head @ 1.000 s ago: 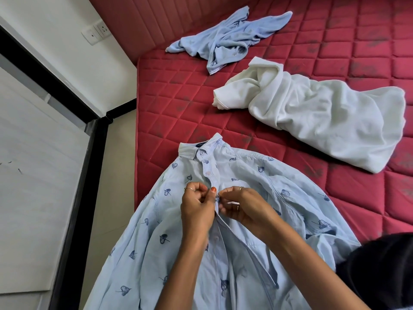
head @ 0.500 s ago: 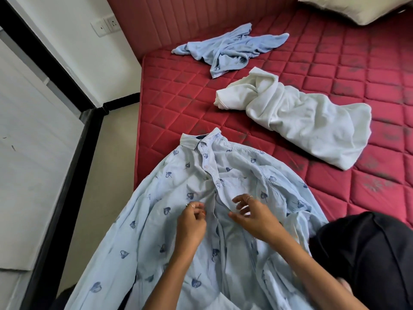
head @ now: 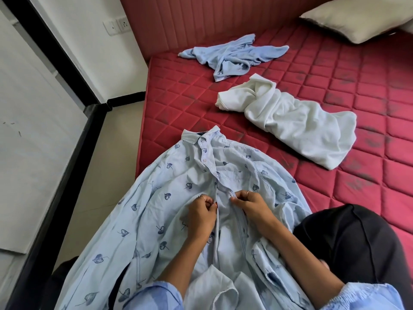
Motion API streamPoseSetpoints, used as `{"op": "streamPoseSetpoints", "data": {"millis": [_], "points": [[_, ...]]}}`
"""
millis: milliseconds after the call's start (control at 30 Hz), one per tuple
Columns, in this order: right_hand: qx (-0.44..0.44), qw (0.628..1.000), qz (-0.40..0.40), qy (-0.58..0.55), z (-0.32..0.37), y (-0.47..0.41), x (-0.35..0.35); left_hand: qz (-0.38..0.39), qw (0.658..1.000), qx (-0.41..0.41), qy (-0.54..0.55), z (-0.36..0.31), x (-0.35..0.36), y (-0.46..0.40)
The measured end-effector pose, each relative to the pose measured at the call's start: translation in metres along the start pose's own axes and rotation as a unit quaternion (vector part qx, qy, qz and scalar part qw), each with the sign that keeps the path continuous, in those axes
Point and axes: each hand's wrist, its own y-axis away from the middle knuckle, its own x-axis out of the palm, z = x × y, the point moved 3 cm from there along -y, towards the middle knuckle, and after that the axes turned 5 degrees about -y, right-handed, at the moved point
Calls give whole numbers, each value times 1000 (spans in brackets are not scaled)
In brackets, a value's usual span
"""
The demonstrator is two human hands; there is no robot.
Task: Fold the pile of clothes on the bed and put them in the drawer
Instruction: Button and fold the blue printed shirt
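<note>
While it lies face up across the bed's near corner, shirt (head: 183,198): pale blue with dark leaf print, collar pointing away from the person, lower part hanging off the edge toward them.
Left hand (head: 201,217): fingers curled, pinching the left placket edge at mid-chest.
Right hand (head: 251,205): fingers curled, pinching the right placket edge, just beside the left hand; the front is open below them.
Bed (head: 335,90): red quilted mattress with padded red headboard.
White garment (head: 290,121): crumpled, unfolded, beyond the shirt, apart from it.
Blue garment (head: 232,55): crumpled near the headboard, farther off.
Pillow (head: 348,19): at the far right corner.
Black cloth (head: 357,245): on the person's right, touching the shirt's sleeve side.
Socket (head: 115,25): on the white wall at left.
</note>
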Motion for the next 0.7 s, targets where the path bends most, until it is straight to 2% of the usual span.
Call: {"op": "streamPoseSetpoints", "data": {"millis": [167, 367, 433, 600, 700], "points": [[18, 997, -4, -79, 3, 5, 2, -38, 999, -10, 28, -2, -12, 5], [-18, 997, -19, -67, 14, 15, 3, -61, 995, 11, 74, -4, -38, 17], [-48, 997, -40, -47, 19, 17, 2, -50, 995, 23, 80, -9, -40, 19], [-148, 981, -76, 101, 35, 27, 19, -33, 995, 41, 84, -24, -43, 24], [-169, 972, -94, 133, 32, 33, 29, -27, 995, 35, 90, -29, -40, 24]]}}
